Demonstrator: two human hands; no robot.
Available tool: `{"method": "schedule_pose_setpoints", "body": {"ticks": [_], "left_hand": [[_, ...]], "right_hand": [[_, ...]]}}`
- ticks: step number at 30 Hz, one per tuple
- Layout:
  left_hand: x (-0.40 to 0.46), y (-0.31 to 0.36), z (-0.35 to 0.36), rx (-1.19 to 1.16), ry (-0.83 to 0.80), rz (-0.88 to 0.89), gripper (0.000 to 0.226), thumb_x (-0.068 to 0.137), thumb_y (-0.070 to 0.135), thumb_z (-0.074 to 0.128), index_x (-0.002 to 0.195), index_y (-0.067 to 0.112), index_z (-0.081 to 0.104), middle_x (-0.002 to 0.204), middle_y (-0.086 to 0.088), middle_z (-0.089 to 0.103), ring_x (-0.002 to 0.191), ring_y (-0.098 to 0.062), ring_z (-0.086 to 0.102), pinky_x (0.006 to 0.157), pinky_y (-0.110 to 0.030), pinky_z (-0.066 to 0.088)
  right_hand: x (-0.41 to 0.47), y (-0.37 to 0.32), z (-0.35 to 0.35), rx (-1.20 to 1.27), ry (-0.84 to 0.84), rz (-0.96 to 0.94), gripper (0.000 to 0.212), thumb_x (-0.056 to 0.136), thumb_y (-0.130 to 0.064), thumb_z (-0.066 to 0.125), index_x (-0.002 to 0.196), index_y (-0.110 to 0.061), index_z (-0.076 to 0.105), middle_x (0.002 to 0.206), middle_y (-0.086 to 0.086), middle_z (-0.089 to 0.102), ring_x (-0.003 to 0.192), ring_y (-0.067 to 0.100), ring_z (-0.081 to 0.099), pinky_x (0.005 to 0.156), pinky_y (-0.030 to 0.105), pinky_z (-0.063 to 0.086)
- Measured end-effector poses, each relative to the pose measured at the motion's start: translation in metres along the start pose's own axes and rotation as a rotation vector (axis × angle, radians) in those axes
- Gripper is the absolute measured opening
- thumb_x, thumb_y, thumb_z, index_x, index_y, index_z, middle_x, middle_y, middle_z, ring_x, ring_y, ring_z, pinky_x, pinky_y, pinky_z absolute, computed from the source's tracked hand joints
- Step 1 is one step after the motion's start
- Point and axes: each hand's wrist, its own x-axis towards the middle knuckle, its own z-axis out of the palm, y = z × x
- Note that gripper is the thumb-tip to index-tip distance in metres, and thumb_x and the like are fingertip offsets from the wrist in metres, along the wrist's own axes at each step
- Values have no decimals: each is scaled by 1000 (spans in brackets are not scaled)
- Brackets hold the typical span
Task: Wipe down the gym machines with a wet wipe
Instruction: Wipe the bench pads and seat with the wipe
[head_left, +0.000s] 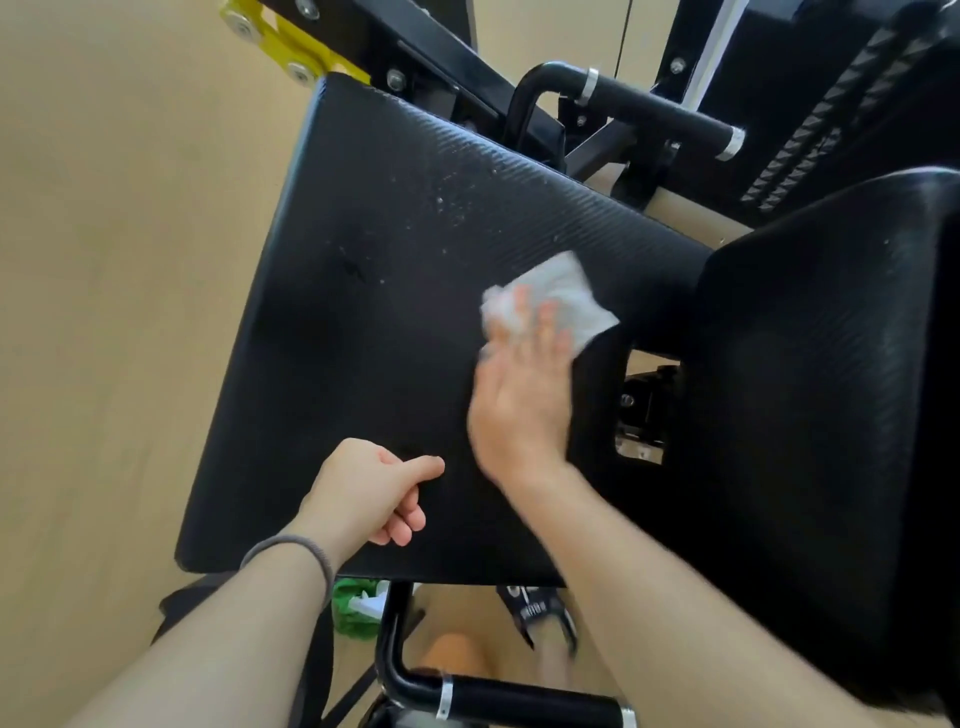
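Observation:
A black textured seat pad (363, 322) of the gym machine fills the middle of the view, with pale specks on its far part. My right hand (522, 395) lies flat with straight fingers on a white wet wipe (563, 291), pressing it onto the right side of the pad. My left hand (376, 491) hovers at the pad's near edge, fingers loosely curled, thumb out, holding nothing. A black back pad (810, 395) stands to the right.
Black padded handles sit at the far side (660, 111) and near the bottom (524, 701). The black frame and a yellow bracket (280, 39) are at the top. Below the pad lie a green packet (356, 605) and my sandalled foot (545, 616). Beige floor lies to the left.

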Motion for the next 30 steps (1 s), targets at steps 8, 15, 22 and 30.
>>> {"method": "schedule_pose_setpoints", "body": {"ticks": [8,15,22,30], "left_hand": [[-9,11,-3,202,-29,18,51,94,41,63,53,11,56,57,-8,70,48,-18,63,63,-31,59],[30,111,-6,192,111,225,40,92,32,57,61,10,66,56,0,71,55,-17,66,69,-35,59],[44,107,2,94,71,183,47,83,36,54,38,21,55,55,-6,69,48,-21,60,74,-44,57],[43,112,-1,121,74,190,49,87,32,55,40,19,56,51,-4,65,44,-17,57,71,-46,59]], "right_hand": [[26,55,-32,21,-60,-36,54,108,-30,19,162,-26,18,171,-7,7,158,14,-5,128,42,4],[17,12,-35,275,-162,-34,53,109,-29,14,163,-26,15,171,-12,-1,155,7,-18,126,35,-11],[66,67,-55,333,127,557,52,111,-33,19,163,-29,12,171,-8,3,156,9,4,127,35,8],[-23,4,-15,319,-3,107,56,108,-31,18,161,-37,2,171,-16,-2,157,8,-8,127,35,1]]}}
